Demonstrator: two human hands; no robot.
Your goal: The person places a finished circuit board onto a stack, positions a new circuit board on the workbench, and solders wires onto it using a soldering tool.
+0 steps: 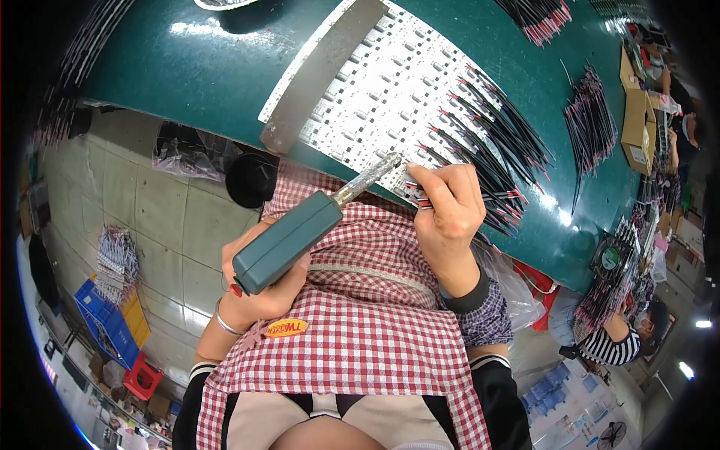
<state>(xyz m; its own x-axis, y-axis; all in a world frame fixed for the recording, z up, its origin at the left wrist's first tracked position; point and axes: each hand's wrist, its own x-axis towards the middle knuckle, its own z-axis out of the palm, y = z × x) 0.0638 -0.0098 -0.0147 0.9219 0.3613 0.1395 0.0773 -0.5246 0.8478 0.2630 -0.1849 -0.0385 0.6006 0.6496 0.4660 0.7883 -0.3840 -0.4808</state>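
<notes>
Head view: left hand [255, 289] wrapped around teal-handled soldering iron [300, 229], long axis slanting up and right, tip touching near edge of white LED strip panel [375, 97] on green bench [187, 67]. Right hand [448, 206], nearer the panel, fingers [427, 180] pinching red-and-black wire pair [420, 199] just right of tip, wrist bent down over checked apron [360, 330].

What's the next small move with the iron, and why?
Probably ease the soldering iron tip right onto the wire end. The left hand holds its tip just short of the board edge, where the right hand pinches the wire.
</notes>
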